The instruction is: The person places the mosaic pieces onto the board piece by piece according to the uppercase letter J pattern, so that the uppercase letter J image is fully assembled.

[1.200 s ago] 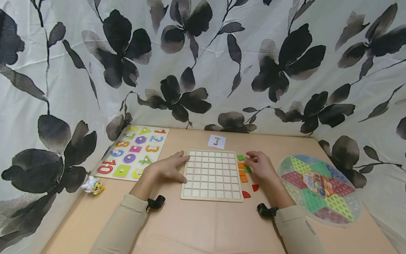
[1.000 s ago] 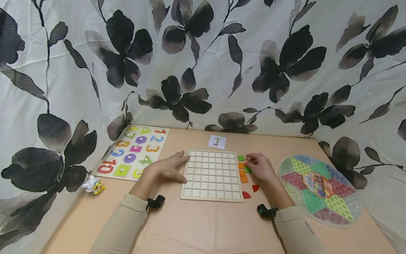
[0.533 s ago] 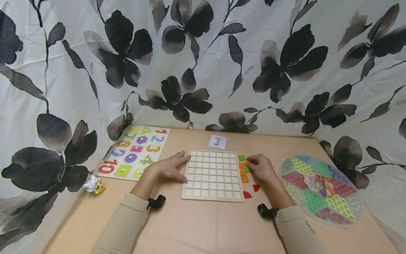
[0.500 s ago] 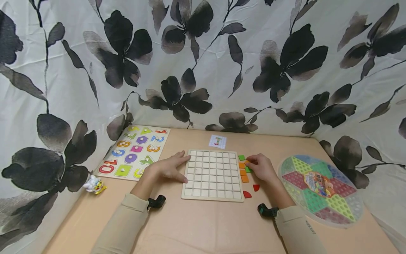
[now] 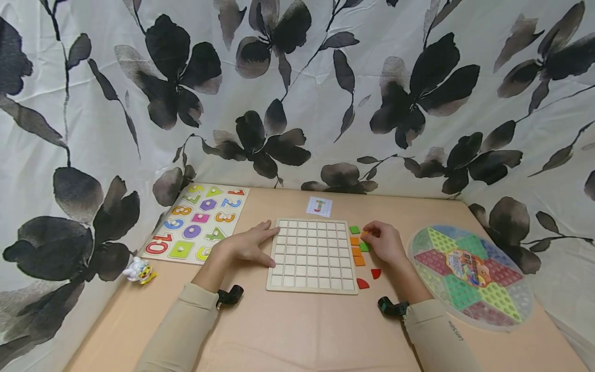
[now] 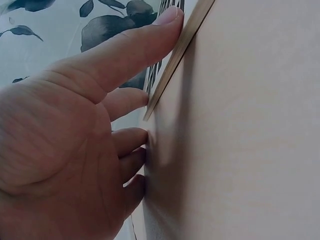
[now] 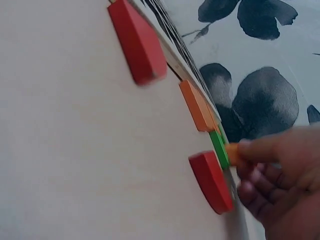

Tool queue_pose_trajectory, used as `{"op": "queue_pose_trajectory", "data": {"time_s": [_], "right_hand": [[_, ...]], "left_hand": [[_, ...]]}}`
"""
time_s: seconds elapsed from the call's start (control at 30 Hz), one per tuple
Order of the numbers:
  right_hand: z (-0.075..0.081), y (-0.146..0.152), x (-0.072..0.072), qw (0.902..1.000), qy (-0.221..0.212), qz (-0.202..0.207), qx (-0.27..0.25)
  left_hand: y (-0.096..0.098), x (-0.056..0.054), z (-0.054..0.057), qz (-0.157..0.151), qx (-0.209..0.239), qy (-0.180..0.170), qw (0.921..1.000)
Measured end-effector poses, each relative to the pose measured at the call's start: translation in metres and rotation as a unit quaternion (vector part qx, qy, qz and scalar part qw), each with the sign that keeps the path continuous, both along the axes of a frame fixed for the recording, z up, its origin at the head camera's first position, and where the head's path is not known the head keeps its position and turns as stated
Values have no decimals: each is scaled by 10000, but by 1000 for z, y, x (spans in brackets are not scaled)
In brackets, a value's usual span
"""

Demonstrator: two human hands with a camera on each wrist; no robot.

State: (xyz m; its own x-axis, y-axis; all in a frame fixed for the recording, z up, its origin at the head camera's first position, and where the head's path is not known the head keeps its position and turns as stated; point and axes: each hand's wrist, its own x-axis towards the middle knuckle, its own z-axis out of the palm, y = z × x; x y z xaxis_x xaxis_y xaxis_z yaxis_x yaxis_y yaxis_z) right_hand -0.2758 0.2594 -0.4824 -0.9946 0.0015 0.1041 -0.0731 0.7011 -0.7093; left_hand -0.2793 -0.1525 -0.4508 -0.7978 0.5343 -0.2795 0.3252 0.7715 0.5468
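Note:
In the head view a pale wooden grid board lies on the table. My left hand rests at its left edge, fingers extended; the left wrist view shows the thumb against the wooden rim. To the right of the board, my right hand pinches a small orange block between thumb and finger. Beside it stand several orange blocks in a column, a green block and another green block. Two red quarter-round blocks lie nearer to me.
A small pattern card lies behind the board. At the left is a number-and-shape puzzle board, with a small white-and-yellow toy figure near it. A round, colourful Chinese checkers board lies at the right. Floral cloth hangs behind the table.
My right hand has shifted slightly away from the column of blocks, with the orange block now between its fingertips. My left hand stays at the board's edge.

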Motion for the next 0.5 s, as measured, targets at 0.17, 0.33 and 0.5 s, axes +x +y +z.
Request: {"op": "queue_pose_trajectory", "data": {"time_s": [0.17,0.33,0.5], "right_hand": [[9,-3,1,9960,-275,-98,-843],[22,-14,1,9827,-436,-19,-1800],[33,-32,-1,9818,5,411,-1852]], "left_hand": [[0,0,-2,0,-2,-15,10000],[-1,1,-4,-19,62,39,10000],[-3,2,-6,-52,-24,76,10000]]}}
